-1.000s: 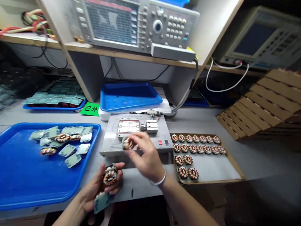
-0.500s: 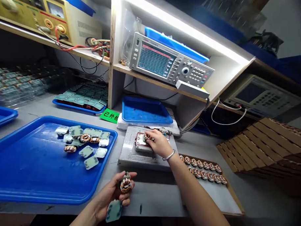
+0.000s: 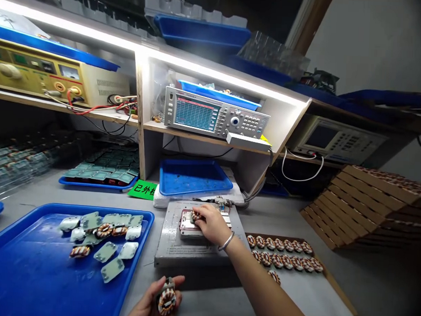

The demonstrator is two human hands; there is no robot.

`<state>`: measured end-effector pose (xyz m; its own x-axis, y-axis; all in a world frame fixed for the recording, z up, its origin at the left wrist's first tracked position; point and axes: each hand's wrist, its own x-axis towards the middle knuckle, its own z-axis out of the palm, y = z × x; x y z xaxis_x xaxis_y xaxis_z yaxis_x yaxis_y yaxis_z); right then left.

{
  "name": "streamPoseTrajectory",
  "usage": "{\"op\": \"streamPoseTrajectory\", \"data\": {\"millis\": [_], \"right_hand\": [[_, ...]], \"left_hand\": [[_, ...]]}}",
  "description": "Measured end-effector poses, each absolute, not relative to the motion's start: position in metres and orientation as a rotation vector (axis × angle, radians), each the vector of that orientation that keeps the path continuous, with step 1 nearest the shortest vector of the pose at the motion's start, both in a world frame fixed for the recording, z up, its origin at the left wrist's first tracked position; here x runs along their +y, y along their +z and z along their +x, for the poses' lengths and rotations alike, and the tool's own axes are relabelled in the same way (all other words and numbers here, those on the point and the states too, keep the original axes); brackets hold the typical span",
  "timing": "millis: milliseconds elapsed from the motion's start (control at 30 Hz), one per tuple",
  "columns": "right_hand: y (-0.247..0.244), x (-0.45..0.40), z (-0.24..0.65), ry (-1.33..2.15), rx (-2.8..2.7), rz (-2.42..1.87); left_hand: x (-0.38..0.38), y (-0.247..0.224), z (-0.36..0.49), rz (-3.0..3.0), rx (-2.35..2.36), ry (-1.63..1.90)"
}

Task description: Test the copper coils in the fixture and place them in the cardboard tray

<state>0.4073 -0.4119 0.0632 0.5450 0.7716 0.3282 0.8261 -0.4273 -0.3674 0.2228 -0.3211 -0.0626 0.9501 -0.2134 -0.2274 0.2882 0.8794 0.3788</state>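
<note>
My right hand (image 3: 213, 226) pinches a copper-wound toroidal coil (image 3: 196, 216) at the left side of a test fixture (image 3: 189, 232), which stands on a grey box (image 3: 169, 253). My left hand (image 3: 149, 299), at the bottom edge, is closed around another toroidal coil (image 3: 166, 302), its windings turned upward. The lower part of that hand is cut off by the frame. Left of it, a blue tray (image 3: 68, 289) holds several coils with pale green base plates (image 3: 112, 270), some lying plate up. To the right, a cardboard box (image 3: 330, 291) holds rows of coils (image 3: 288, 262), partly hidden by my right forearm.
An instrument with a lit screen (image 3: 196, 113) sits on the shelf above the fixture. Below it lies a smaller blue tray (image 3: 196, 178). A green sign (image 3: 142, 189) stands beside a tray of coils (image 3: 103, 170). Stacked cardboard boxes (image 3: 361, 204) rise at the right.
The view has tilted up, so the bench appears lower. My right hand stays at the fixture with its coil. A second plated piece in my left palm has passed out of view.
</note>
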Motion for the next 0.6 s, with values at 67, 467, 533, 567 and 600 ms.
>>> {"op": "streamPoseTrajectory", "data": {"millis": [67,467,533,567,600], "right_hand": [[0.063,-0.412,0.407,-0.154,-1.272,-2.309],[0.068,-0.411,0.404,-0.227,-1.298,-2.31],[0.072,-0.411,0.407,-0.206,-1.34,-2.332],[0.074,-0.411,0.409,-0.183,-1.364,-2.333],[0.076,-0.412,0.411,-0.155,-1.385,-2.324]], "left_hand": [[-0.321,-0.061,0.222,0.433,0.179,-0.268],[-0.324,-0.055,0.219,0.515,0.201,-0.232],[-0.324,-0.054,0.219,0.497,0.208,-0.23],[-0.325,-0.054,0.218,0.486,0.215,-0.229],[-0.325,-0.052,0.218,0.475,0.223,-0.227]]}}
